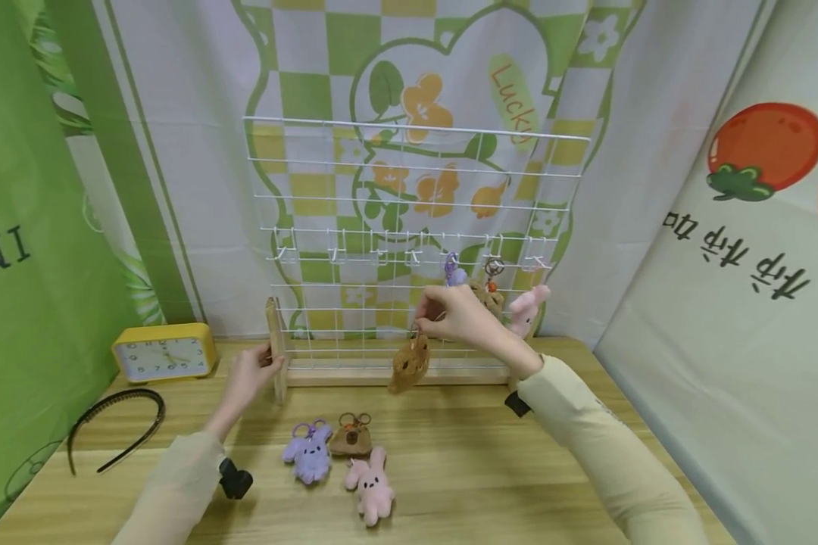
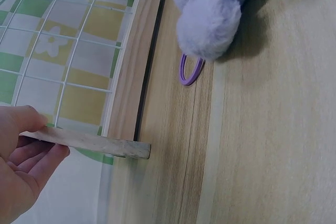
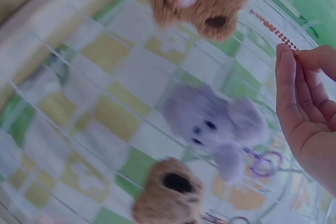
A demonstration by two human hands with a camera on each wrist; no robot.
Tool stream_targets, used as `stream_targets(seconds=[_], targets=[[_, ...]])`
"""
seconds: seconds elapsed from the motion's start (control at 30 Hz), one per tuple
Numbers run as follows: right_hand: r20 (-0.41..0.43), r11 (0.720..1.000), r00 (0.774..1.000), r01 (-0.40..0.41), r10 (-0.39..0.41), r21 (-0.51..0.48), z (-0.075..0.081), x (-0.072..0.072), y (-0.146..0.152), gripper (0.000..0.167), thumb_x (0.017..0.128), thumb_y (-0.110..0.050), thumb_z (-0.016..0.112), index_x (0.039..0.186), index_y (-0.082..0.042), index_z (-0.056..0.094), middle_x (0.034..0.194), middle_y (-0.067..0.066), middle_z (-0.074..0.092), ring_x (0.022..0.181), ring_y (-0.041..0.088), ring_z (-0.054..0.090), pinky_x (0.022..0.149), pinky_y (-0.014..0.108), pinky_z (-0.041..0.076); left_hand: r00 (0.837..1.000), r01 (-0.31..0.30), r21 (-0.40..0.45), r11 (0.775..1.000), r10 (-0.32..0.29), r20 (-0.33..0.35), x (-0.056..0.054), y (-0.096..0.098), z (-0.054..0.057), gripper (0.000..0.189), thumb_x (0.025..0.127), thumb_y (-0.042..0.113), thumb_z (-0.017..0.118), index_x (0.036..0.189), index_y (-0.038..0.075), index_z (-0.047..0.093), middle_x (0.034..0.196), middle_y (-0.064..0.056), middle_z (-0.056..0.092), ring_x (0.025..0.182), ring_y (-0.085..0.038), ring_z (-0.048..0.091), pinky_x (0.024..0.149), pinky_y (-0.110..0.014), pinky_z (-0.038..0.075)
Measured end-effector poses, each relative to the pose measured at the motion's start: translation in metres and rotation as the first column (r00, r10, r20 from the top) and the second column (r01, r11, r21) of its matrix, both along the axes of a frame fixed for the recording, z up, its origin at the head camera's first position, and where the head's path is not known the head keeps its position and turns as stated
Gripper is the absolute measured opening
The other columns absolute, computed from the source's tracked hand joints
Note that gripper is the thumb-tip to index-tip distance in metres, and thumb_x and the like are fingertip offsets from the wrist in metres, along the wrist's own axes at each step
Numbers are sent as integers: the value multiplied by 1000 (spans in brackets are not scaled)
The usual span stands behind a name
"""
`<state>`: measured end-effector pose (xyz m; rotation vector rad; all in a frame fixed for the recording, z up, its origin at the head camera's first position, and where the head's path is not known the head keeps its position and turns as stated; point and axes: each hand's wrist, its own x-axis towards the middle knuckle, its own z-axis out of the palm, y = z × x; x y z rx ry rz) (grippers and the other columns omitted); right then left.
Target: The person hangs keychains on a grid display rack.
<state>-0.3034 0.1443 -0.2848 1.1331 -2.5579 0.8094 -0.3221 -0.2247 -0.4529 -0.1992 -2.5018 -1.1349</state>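
Observation:
My left hand (image 1: 248, 376) grips the wooden side post (image 2: 105, 144) of a white wire grid rack, thumb on one side and fingers on the other. In front of the grid, my right hand (image 1: 465, 314) pinches the thin chain (image 3: 273, 29) of a brown plush keychain (image 1: 410, 366), which dangles below the fingertips. Behind and beside the right hand hang a purple plush keychain (image 3: 202, 116), a brown one (image 3: 167, 192) and a pink one (image 1: 528, 309). Part of the purple plush is hidden by the hand in the head view.
On the table lie a purple plush keychain (image 1: 310, 458), a brown one (image 1: 351, 441) and a pink one (image 1: 373, 490). Several white hooks (image 1: 337, 257) sit along the grid. At the left are a yellow clock (image 1: 165, 353) and a black headband (image 1: 157, 424).

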Motion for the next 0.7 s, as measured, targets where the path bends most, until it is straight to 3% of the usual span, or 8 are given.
stream_targets(seconds=[0.27, 0.53, 0.7], targets=[[-19, 999, 999, 46, -46, -29, 37, -1, -2, 5, 88, -5, 70, 88, -9, 66, 85, 6, 75, 77, 14, 70, 69, 24, 62, 1000, 5, 13, 1000, -5, -13, -1, 0, -1, 23, 90, -2, 62, 108, -17, 65, 106, -36, 68, 100, -48, 69, 86, -49, 61], [-31, 995, 996, 82, -84, -49, 57, -8, -2, 1, 91, -7, 67, 91, -6, 66, 89, 8, 75, 79, 16, 70, 72, 28, 61, 1000, 16, 30, 999, -16, -9, -3, -1, -2, 23, 91, -2, 62, 109, -17, 65, 108, -36, 67, 101, -49, 69, 87, -49, 61], [-61, 993, 993, 100, -103, -57, 66, -13, -4, 4, 91, -8, 67, 92, -4, 67, 86, 8, 74, 76, 15, 69, 68, 25, 59, 1000, 17, 27, 999, -17, -20, -2, -2, -3, 22, 90, -3, 62, 107, -17, 65, 107, -36, 68, 100, -49, 69, 86, -50, 61]])
